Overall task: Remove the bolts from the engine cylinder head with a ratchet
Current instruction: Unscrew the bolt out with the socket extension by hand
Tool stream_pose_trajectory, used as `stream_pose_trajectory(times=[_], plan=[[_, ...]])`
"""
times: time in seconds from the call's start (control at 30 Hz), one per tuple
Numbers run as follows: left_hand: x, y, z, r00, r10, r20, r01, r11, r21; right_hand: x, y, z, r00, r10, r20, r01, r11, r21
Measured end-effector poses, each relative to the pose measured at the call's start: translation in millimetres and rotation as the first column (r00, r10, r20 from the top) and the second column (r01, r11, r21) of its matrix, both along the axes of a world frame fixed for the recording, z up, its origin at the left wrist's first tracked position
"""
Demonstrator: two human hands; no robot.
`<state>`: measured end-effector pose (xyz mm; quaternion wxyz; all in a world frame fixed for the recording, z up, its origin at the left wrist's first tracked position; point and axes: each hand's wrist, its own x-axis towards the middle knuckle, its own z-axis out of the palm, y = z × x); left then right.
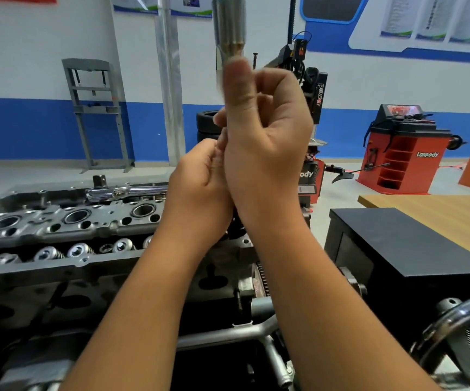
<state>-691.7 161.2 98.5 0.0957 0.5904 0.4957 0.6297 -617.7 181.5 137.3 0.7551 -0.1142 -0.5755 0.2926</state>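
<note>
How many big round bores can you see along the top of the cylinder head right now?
3: left, middle, right beside the left hand. The hands may hide more.

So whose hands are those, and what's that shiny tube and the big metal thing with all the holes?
The picture comes from a camera worn on a person's head, so you see their own two hands from above. The right hand is curled round a shiny metal socket, a tube that fits over bolts, and holds it up in the air. The left hand is curled against its lower end, which the hands hide. The big metal thing is a cylinder head, the top part of a car engine. Lying on top of it is the ratchet, the handle that turns the socket. Behind stand red workshop machines.
</note>
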Motion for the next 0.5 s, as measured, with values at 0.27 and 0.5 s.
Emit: stream_pose_trajectory(times=[0.27, 0.5], plan=[[-7.7, -13.0, 0.2, 0.918, -0.346, 0.192, 0.362, 0.931, -0.052, 7.5, 6.9, 4.6, 0.991, 0.115, 0.072, -0.107, 0.988, -0.113], [-3.3, -10.4, -1.4, 0.961, -0.257, 0.107, 0.258, 0.966, 0.007, 18.5, 10.2, 8.5, 0.975, 0.206, 0.086, -0.188, 0.966, -0.179]])
